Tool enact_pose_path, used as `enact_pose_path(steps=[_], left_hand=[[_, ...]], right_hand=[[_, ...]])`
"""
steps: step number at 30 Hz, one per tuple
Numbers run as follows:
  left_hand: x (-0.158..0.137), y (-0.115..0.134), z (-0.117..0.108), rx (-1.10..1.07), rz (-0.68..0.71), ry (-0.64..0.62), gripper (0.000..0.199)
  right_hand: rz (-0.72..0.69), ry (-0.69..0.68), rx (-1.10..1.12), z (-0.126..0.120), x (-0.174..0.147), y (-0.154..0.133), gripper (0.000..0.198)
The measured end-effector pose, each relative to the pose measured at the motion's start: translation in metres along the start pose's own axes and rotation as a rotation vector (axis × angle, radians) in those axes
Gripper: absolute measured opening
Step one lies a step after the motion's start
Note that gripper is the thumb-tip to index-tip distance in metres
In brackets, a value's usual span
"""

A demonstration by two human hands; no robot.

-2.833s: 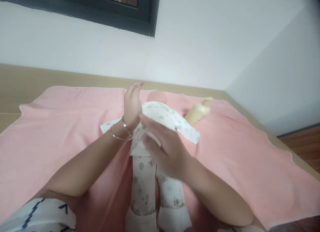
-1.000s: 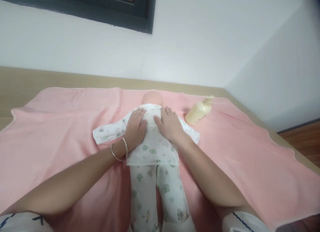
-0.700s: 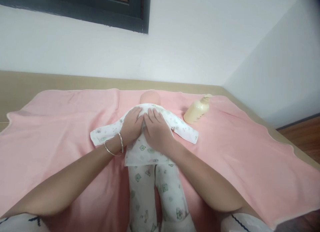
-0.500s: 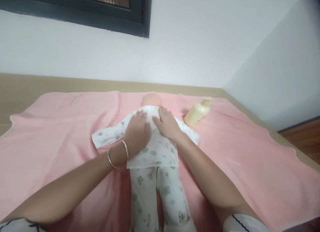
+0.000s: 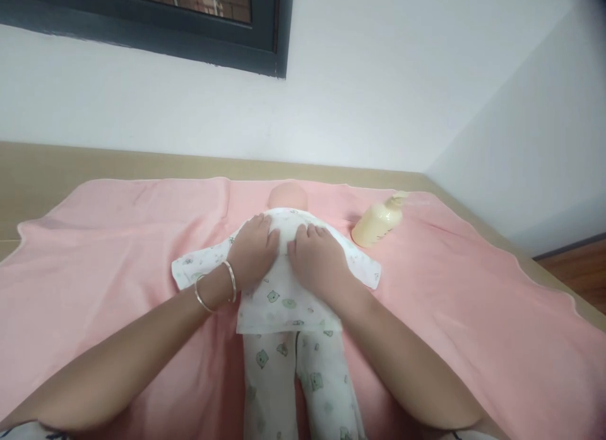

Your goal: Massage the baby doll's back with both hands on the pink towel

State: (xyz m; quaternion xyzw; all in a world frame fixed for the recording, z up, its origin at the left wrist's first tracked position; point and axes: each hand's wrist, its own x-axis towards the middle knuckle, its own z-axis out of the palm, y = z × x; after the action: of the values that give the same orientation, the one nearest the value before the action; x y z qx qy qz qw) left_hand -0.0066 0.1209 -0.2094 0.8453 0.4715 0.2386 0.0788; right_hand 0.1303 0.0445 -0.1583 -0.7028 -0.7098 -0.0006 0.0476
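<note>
A baby doll (image 5: 288, 196) lies stretched out on its front or back, I cannot tell which, its bald head pointing away from me. It wears a white long-sleeved top (image 5: 288, 310) and matching trousers (image 5: 272, 383), both printed with small green animals. My left hand (image 5: 254, 249) rests open on the left side of the top's upper part, thumb toward the middle. Opposite it, my right hand (image 5: 318, 258) lies on the right side, its fingers somewhat bent against the cloth. Two silver bangles (image 5: 215, 287) circle my left wrist.
A pale yellow pump bottle (image 5: 377, 222) leans to the right beside the doll's sleeve. Under everything spreads a pink blanket (image 5: 473, 314) over a wooden surface (image 5: 61, 165). Behind are a white wall (image 5: 355, 93) and a dark window frame (image 5: 189, 42).
My right hand has slid down the top toward me, and its fingers have bent more. My left hand stays in about the same place. The view has shifted slightly.
</note>
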Motion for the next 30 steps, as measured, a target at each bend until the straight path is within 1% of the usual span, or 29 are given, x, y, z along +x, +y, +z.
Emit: enact_pose_path(steps=[2, 5, 7, 10, 13, 16, 19, 22, 25, 27, 30], left_hand=[[-0.016, 0.014, 0.001, 0.068, 0.078, 0.029, 0.055], [-0.036, 0.033, 0.002, 0.109, 0.188, 0.029, 0.055], [-0.038, 0.036, 0.003, 0.074, 0.197, -0.003, 0.055], [-0.026, 0.025, 0.002, -0.018, 0.101, -0.039, 0.054], [-0.006, 0.007, 0.001, -0.107, -0.003, -0.003, 0.046], [0.004, -0.001, 0.001, -0.156, -0.087, 0.025, 0.042], [0.004, 0.000, 0.003, -0.147, -0.079, 0.056, 0.044], [0.000, -0.002, 0.008, -0.155, -0.065, 0.081, 0.045], [-0.002, -0.007, 0.016, -0.111, -0.042, 0.119, 0.052], [-0.003, -0.009, 0.019, -0.089, -0.038, 0.127, 0.057], [-0.004, -0.011, 0.021, -0.085, -0.053, 0.116, 0.059]], right_hand=[[-0.006, -0.022, 0.092, 0.003, 0.013, 0.014, 0.045], [-0.014, -0.035, 0.125, 0.009, 0.032, 0.035, 0.048], [-0.017, -0.035, 0.125, 0.011, 0.036, 0.039, 0.049], [-0.003, -0.027, 0.107, 0.008, 0.029, 0.031, 0.048], [0.011, -0.016, 0.049, 0.001, 0.012, 0.013, 0.045], [0.008, 0.004, -0.065, -0.003, -0.001, -0.002, 0.044], [0.003, 0.023, -0.076, -0.002, -0.003, -0.005, 0.045], [0.008, 0.000, 0.054, 0.002, 0.008, 0.004, 0.045], [0.034, -0.016, 0.200, 0.008, 0.023, 0.016, 0.048], [0.042, -0.015, 0.251, 0.014, 0.029, 0.021, 0.053], [0.049, -0.006, 0.268, 0.022, 0.033, 0.024, 0.059]])
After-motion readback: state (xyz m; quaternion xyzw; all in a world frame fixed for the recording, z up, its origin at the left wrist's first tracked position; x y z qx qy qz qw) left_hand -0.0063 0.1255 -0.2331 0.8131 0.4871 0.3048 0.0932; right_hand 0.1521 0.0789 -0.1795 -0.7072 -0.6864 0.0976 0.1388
